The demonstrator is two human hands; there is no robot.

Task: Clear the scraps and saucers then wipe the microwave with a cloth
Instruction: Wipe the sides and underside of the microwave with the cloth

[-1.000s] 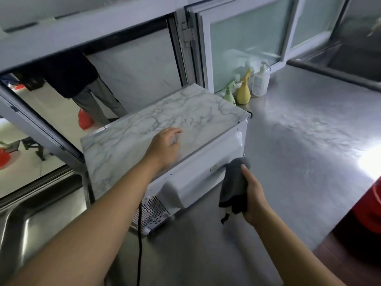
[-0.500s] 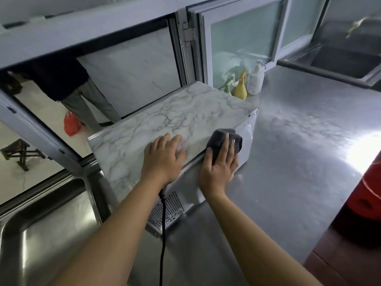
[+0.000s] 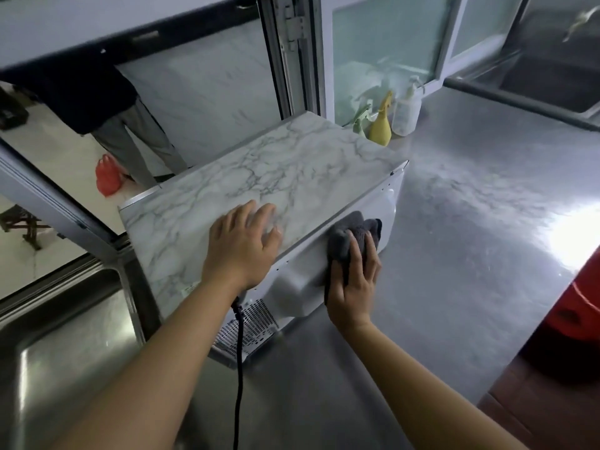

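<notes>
1. The microwave (image 3: 292,177) stands on the steel table (image 3: 454,254) with its white back panel and vent grille turned toward the near side; its top is covered in a marble pattern
2. The left hand (image 3: 242,245) rests flat on the near edge of the microwave top, fingers straight and spread, grasping nothing
3. The right hand (image 3: 352,280) presses a dark grey cloth (image 3: 354,232) against the upper back panel of the microwave, fingers laid over the bunched fabric
4. A black power cord (image 3: 239,368) hangs down from the back of the microwave, near the grille
5. At the far edge of the table, just beyond the microwave, stand a yellow spray bottle (image 3: 380,126), a green one (image 3: 361,125) and a clear pump bottle (image 3: 406,110)
6. A steel sink (image 3: 58,345) lies to the near left
</notes>
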